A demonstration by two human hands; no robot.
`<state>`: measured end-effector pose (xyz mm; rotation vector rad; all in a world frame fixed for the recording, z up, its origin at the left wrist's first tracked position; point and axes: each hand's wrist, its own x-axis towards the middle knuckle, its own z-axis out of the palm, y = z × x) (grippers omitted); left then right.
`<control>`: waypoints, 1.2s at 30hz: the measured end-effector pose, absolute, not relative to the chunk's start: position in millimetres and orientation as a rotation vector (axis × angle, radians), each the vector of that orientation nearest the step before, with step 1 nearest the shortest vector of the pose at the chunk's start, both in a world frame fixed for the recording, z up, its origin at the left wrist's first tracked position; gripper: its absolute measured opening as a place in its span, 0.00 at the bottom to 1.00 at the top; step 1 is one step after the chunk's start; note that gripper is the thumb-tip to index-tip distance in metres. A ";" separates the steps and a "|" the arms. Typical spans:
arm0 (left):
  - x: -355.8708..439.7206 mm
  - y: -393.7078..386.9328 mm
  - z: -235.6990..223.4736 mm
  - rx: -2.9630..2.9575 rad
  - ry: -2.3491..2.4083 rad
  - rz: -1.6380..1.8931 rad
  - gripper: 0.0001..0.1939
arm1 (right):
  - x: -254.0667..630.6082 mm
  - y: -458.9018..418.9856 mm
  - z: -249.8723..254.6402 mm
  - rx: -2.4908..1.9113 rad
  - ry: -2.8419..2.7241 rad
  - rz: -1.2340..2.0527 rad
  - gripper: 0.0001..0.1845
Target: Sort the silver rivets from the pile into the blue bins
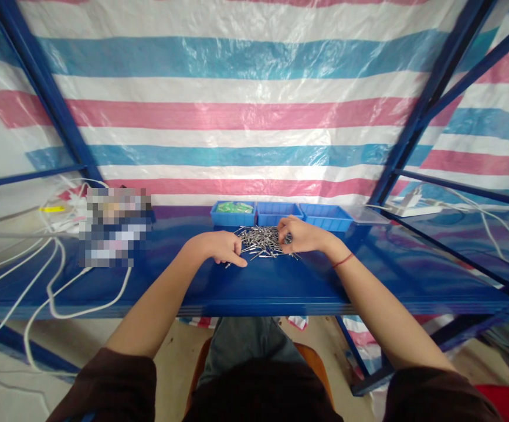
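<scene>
A loose pile of thin silver metal pins (261, 240), which look like blind rivets, lies on the blue tabletop between my hands. At the pile's left edge is my left hand (227, 247), its fingers curled in and the thumb pointing right. A silver pin end (228, 265) pokes out beneath those fingers. My right hand (302, 235) reaches into the pile's right side with thumb and fingers bent together. Grey metal shows by its fingertips, but whether they grip a pin is hidden.
Behind the pile stand three blue bins: the left bin (232, 221) holds green-wrapped stuff, then a middle bin (280, 219) and a right bin (325, 224). A clear lid (369, 217) lies rightward. White cables (56, 275) trail at left. Blue posts (406, 140) frame the table (254, 287).
</scene>
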<state>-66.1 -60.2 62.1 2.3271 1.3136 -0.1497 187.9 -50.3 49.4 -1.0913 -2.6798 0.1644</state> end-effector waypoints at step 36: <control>-22.2 -41.7 21.5 2.243 0.960 1.292 0.07 | 166.0 -44.4 34.0 -0.903 -2.146 0.433 0.10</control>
